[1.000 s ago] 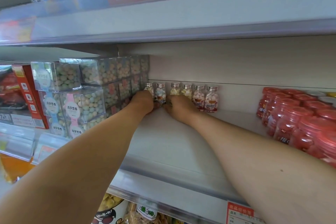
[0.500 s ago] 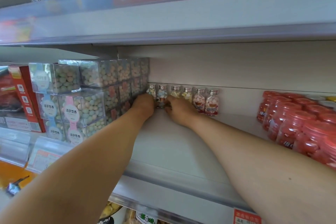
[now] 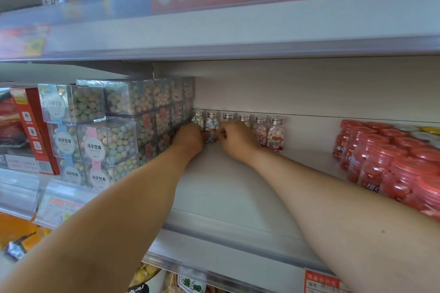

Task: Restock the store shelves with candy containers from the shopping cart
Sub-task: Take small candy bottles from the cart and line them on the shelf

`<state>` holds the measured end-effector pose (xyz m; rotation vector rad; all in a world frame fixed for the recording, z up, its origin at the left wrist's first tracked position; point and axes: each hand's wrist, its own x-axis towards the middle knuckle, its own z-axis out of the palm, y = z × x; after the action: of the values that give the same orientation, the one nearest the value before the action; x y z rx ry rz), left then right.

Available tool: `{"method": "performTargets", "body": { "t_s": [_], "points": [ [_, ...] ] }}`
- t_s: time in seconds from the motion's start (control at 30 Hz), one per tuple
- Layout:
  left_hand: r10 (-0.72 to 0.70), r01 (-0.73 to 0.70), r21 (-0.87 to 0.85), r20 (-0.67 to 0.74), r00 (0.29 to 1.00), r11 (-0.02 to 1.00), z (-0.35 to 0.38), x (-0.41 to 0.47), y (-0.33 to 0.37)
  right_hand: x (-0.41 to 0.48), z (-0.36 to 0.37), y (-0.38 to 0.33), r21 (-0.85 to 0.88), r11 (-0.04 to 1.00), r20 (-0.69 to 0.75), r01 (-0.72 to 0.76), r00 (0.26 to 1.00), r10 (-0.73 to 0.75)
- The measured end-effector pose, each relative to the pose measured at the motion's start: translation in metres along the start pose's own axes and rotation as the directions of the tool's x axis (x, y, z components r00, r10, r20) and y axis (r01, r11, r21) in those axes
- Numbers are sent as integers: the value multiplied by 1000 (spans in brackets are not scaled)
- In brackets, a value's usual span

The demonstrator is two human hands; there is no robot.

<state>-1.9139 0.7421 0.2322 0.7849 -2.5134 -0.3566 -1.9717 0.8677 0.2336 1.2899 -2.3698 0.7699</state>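
Several small clear candy bottles [image 3: 276, 134] with silver caps stand in a row against the back wall of the white shelf [image 3: 228, 192]. Both my arms reach deep into the shelf. My left hand [image 3: 189, 139] is at the leftmost bottle [image 3: 198, 119], its fingers curled round the bottle's lower part. My right hand [image 3: 234, 140] is curled at the bottles just right of the second bottle [image 3: 212, 126]; its fingertips are hidden. The second bottle stands between my two hands. The shopping cart is out of view.
Stacked clear boxes of pastel candies [image 3: 109, 138] fill the shelf's left side. Red-lidded jars [image 3: 390, 162] stand in rows on the right. A red carton [image 3: 31, 131] is at far left. The upper shelf [image 3: 214, 28] hangs close overhead. Price-tag holders [image 3: 59, 204] line the front edge.
Both hands stay at the bottle row; the right hand has shifted slightly left toward the second bottle. The camera has tilted a little.
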Motion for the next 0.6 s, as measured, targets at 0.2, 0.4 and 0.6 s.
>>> {"method": "performTargets", "body": {
  "t_s": [0.2, 0.4, 0.6],
  "points": [
    [-3, 4, -36, 10, 1000, 999, 1, 0, 1, 29, -26, -16, -163, 979, -233, 125, 959, -161],
    [-9, 10, -30, 34, 999, 999, 6, 5, -3, 46, -14, -24, -399, 915, -113, 56, 987, -110],
    [-16, 17, -15, 42, 999, 1000, 9, 10, -4, 56, -5, -27, -455, 890, -217, 4, 969, -115]
  ]
}}
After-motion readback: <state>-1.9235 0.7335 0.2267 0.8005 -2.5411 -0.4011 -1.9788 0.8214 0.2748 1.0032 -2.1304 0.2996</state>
